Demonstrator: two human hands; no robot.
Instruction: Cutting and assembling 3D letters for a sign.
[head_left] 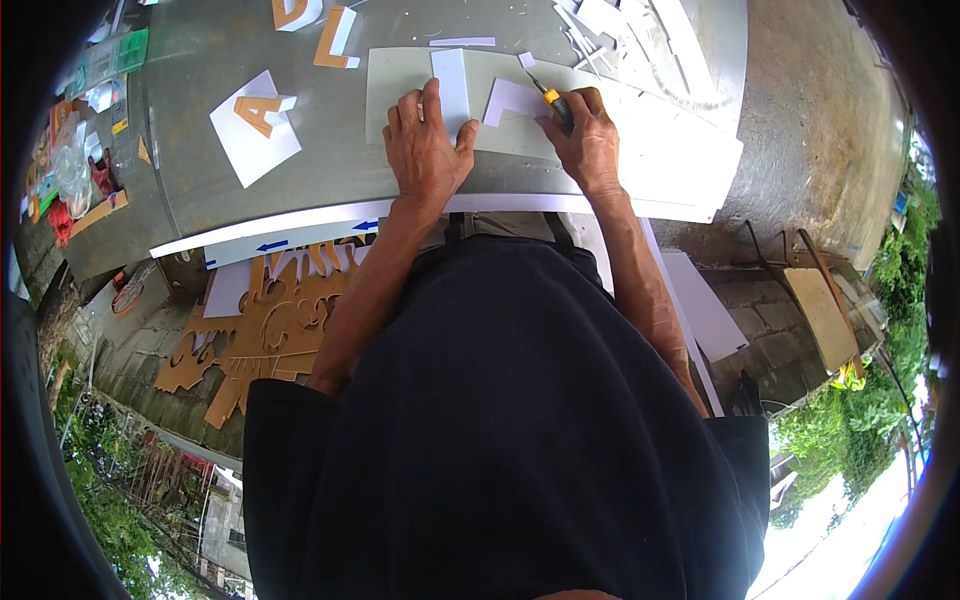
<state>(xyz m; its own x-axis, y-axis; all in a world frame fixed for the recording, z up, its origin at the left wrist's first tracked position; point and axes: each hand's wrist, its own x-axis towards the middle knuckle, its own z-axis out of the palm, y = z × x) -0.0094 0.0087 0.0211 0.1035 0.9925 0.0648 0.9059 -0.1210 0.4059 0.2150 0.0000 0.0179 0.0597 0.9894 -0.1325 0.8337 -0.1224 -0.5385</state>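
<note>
My left hand (pixel 430 145) lies with its fingers spread over a white rectangular strip (pixel 451 75), pressing it against a pale sheet (pixel 390 85) on the table. My right hand (pixel 588 142) is closed round a yellow and black utility knife (pixel 551 97). The knife's tip points up and left, close to a small white square offcut (pixel 527 60). Between my hands lies a white angled piece (pixel 497 97), its lower right part near my right fingers. Beyond the strip rests a thin white sliver (pixel 462 42).
Brown-faced cut-out letters (pixel 334 40) lie at the far left, one on a white sheet (pixel 245 160). White scraps (pixel 610 20) pile up at the far right. A long white strip (pixel 300 220) runs along the table's near edge. Brown cut-out board (pixel 265 335) lies below, left.
</note>
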